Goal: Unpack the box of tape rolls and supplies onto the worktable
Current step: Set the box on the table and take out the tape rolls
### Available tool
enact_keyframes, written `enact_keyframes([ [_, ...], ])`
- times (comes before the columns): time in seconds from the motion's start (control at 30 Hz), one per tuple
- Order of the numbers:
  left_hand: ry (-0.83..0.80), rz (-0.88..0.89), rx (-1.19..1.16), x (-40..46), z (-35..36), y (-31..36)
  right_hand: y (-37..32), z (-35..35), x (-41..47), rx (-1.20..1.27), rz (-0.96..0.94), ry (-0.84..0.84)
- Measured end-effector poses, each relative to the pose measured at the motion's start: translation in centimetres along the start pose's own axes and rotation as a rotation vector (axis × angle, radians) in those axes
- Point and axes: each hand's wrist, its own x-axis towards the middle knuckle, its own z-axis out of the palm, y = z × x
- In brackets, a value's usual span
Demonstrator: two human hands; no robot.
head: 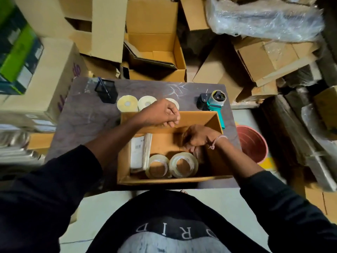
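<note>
Left hand (162, 112) curled, holding nothing, over the box (213, 125) rim; right hand (197, 136) inside, blurred, grip unclear, above two tape rolls (183, 165)

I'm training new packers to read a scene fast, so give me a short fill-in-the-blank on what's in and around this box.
1. Inside the open box, ____ clear tape rolls lie side by side near its front wall.
2. The right hand is down inside the ____.
3. The black pen holder stands on the worktable to the ____ of the yellowish rolls.
4. The tape dispenser has a ____ handle.

Missing words: two; box; left; teal
</note>
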Motion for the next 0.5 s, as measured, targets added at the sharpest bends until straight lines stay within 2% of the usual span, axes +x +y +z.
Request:
enact_keyframes([
  [0.13,-0.055,-0.048,0.011,-1.4,0.5,-1.7,-0.1,3.9,1.9,-0.408,0.078,0.115],
  [0.23,-0.149,-0.131,0.087,-1.9,1.0,-2.7,-0.4,5.7,1.5,-0.495,0.065,0.251],
  [0.3,-0.258,-0.131,0.258,-1.9,2.1,-3.2,-0.1,5.9,1.4,-0.493,0.071,0.299],
  [0.5,-0.49,-0.071,0.969,-0.8,6.7,-6.3,1.2,4.5,1.3,-0.48,0.039,0.419],
])
